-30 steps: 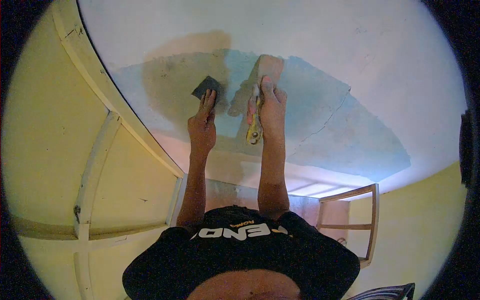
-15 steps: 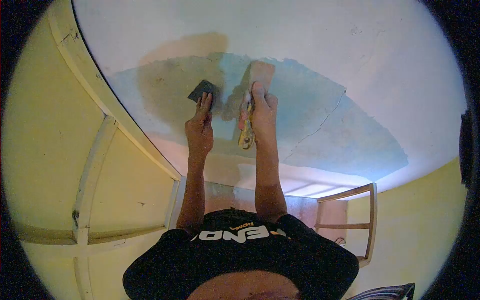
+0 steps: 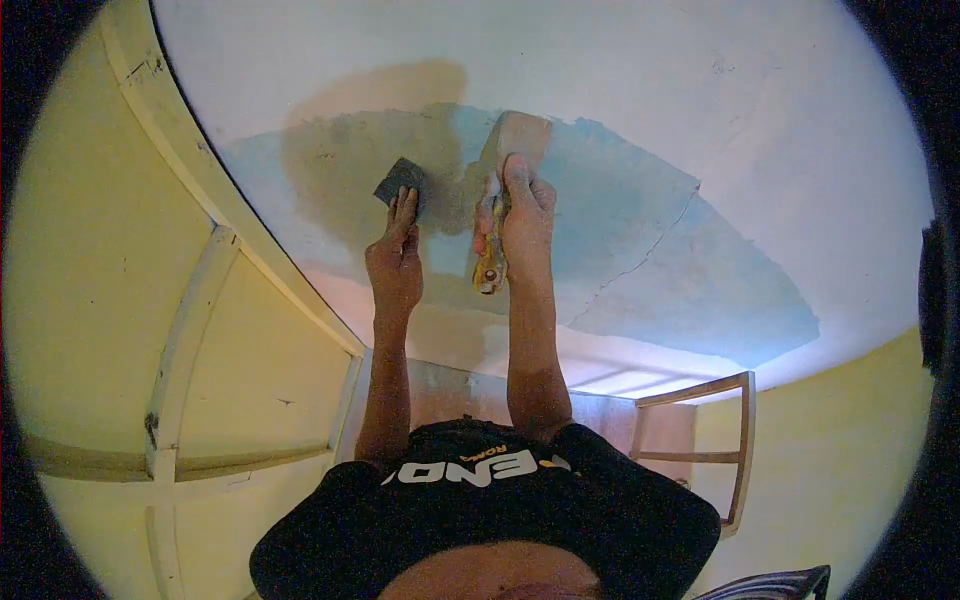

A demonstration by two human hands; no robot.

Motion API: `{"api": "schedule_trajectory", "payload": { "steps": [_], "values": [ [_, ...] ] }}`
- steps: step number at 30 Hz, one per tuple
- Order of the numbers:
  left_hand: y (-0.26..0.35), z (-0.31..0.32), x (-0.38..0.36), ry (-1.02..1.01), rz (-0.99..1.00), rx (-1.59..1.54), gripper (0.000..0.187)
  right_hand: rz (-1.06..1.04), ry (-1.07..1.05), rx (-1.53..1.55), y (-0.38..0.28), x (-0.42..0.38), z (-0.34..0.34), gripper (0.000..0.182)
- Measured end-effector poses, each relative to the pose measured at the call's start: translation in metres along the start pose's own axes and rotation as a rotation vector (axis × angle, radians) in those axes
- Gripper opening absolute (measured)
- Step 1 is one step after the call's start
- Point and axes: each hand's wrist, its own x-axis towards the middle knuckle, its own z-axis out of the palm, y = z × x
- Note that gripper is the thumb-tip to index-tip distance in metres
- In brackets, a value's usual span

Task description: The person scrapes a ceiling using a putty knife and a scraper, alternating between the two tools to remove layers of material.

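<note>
My left hand (image 3: 396, 262) is raised to the pale surface in front of me, its fingers closed on a thin dark square sheet (image 3: 402, 184), whose exact kind I cannot tell. To its right, my right hand (image 3: 528, 218) grips a putty knife (image 3: 524, 136) with a wide, pale-smeared blade. The thumb lies up against the blade, and the worn yellowish handle (image 3: 489, 274) runs down beside the palm. Both tools overlap a bluish-grey patch (image 3: 610, 215) with a ragged upper edge on the whitish surface (image 3: 620, 60).
A thin crack (image 3: 645, 255) crosses the patch on the right. Yellow panels with a pale wooden frame (image 3: 190, 330) stand at the left. At the lower right is a brown wooden frame (image 3: 742, 450) by a yellow wall (image 3: 830, 440). A dark curved object (image 3: 770, 585) shows at the bottom edge.
The putty knife has shifted slightly upward along the surface with my right hand. The dark sheet has tilted a little and shows a greyer face. The whole view has shifted slightly.
</note>
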Motion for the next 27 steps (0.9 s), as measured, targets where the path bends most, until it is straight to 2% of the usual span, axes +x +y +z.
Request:
{"api": "schedule_trajectory", "payload": {
  "steps": [5, 8, 11, 14, 17, 20, 27],
  "values": [
    [-0.005, 0.0, -0.002, 0.007, 0.012, 0.02, 0.051, -0.058, -0.004, -0.003, -0.004, 0.002, 0.0, 0.045],
    [-0.005, 0.002, -0.007, 0.001, 0.029, 0.01, 0.051, -0.034, 0.067, 0.034, 0.0, 0.003, 0.007, 0.045],
    [0.002, -0.001, -0.003, 0.007, 0.004, 0.022, 0.051, -0.081, -0.038, 0.025, 0.0, 0.001, -0.005, 0.046],
    [0.007, 0.002, -0.003, -0.003, -0.024, 0.024, 0.051, -0.039, 0.007, 0.023, -0.001, 0.0, 0.002, 0.047],
    [0.007, 0.003, -0.004, 0.004, 0.007, -0.004, 0.051, -0.048, -0.117, 0.022, 0.006, 0.004, -0.015, 0.047],
    [0.01, 0.007, -0.003, -0.012, -0.015, -0.03, 0.05, -0.055, 0.026, -0.013, -0.001, 0.007, -0.004, 0.049],
    [0.012, 0.005, -0.004, -0.015, -0.041, -0.001, 0.05, -0.048, -0.043, 0.022, -0.005, 0.002, -0.006, 0.048]
  ]
}}
